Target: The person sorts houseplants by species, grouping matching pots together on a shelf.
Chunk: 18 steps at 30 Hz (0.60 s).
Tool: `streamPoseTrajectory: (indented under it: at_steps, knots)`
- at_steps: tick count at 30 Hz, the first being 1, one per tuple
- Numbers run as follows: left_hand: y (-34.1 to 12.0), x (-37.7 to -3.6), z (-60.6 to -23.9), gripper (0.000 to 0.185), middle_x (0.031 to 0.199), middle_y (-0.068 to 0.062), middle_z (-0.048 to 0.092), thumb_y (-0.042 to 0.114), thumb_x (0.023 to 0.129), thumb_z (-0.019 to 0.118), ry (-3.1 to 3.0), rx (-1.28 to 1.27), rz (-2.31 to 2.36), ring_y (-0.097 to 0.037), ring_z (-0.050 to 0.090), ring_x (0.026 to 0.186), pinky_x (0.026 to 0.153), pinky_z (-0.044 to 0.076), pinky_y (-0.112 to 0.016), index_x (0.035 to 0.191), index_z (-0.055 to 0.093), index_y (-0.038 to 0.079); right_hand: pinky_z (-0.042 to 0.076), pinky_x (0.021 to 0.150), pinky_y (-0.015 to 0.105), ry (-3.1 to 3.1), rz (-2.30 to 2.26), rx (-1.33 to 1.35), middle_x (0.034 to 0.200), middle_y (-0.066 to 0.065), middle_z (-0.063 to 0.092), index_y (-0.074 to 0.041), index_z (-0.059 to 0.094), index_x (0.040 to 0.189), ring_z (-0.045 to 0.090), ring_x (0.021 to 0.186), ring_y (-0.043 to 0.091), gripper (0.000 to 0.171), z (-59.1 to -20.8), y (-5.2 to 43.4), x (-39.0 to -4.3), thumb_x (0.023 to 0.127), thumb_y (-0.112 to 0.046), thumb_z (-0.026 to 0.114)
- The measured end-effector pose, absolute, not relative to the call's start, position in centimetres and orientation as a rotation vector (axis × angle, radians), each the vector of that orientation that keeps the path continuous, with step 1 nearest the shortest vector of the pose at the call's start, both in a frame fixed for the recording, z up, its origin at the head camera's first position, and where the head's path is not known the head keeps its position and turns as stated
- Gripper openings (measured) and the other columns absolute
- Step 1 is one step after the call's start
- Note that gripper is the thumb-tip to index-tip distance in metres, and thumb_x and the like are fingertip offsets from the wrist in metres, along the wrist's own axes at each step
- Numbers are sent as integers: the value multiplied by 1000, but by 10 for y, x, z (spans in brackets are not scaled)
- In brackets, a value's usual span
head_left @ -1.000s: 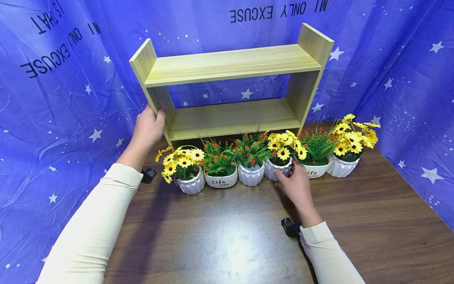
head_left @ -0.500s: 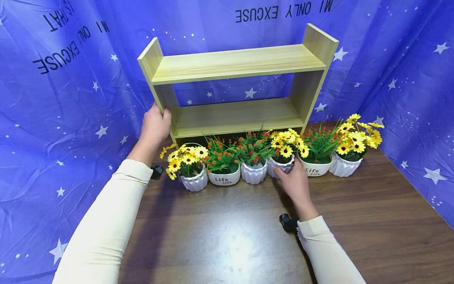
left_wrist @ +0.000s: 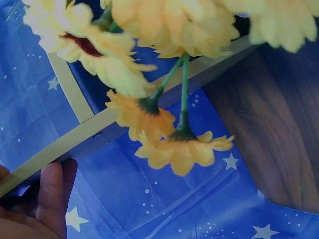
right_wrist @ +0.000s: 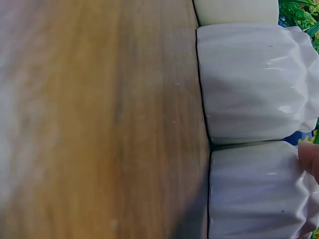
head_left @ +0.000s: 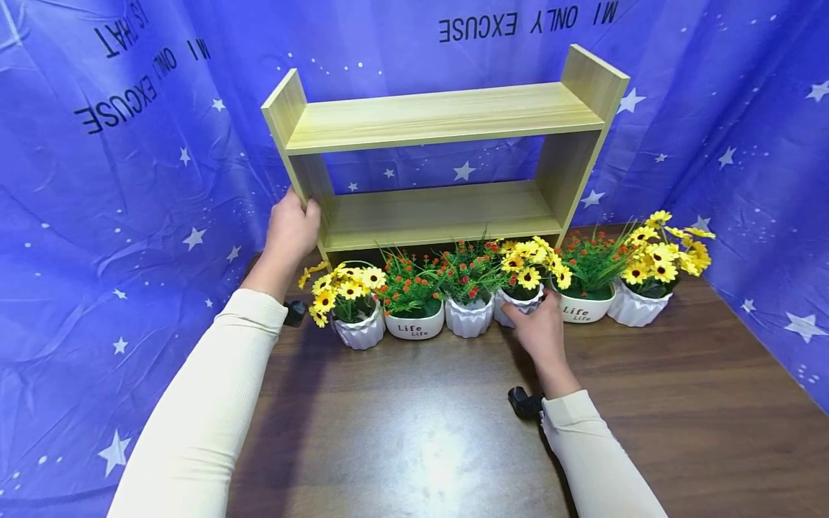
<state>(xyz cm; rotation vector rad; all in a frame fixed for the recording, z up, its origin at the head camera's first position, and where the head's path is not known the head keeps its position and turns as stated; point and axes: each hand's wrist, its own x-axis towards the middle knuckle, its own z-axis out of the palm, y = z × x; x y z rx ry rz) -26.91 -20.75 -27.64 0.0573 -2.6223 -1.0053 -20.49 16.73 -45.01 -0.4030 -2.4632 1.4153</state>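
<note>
A light wooden two-tier shelf (head_left: 440, 115) stands at the back of the brown table (head_left: 421, 432). My left hand (head_left: 291, 229) grips its left side panel; in the left wrist view its fingers (left_wrist: 52, 196) curl at the panel's edge (left_wrist: 75, 139). A row of several white pots of artificial flowers lines the shelf's front. My right hand (head_left: 539, 327) holds the fourth one, a ribbed pot with yellow daisies (head_left: 518, 298). In the right wrist view a fingertip (right_wrist: 310, 160) lies on this ribbed pot (right_wrist: 254, 194).
Left of the held pot stand another ribbed pot (head_left: 469, 316), a smooth "Life" pot (head_left: 414, 327) and a daisy pot (head_left: 356, 331). To its right are a "Life" pot (head_left: 586, 309) and a daisy pot (head_left: 637, 306). Blue starred cloth (head_left: 97, 216) hangs behind and at both sides.
Both hands keep their places, the left on the shelf's side and the right at the fourth pot. Only the view has drifted slightly.
</note>
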Motion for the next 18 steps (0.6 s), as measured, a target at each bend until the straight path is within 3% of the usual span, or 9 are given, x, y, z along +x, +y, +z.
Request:
streamPoseTrajectory:
  at_steps: [7, 18]
  knots:
    - [-206, -267, -273, 39, 131, -24, 59, 20, 104, 38, -2624, 67, -1035, -40, 55, 122, 102, 42, -51, 135, 49, 1, 33, 108, 52, -2401, 1509, -496, 136, 34, 45, 4, 23, 141, 45, 125, 47, 92, -456, 161, -212, 78, -28, 82]
    - [-206, -267, -274, 37, 132, -24, 59, 18, 103, 40, -2619, 45, -1033, -41, 55, 122, 101, 42, -52, 135, 49, 2, 31, 110, 50, -2360, 1537, -518, 137, 36, 42, 5, 24, 140, 43, 128, 47, 93, -456, 160, -213, 78, -28, 84]
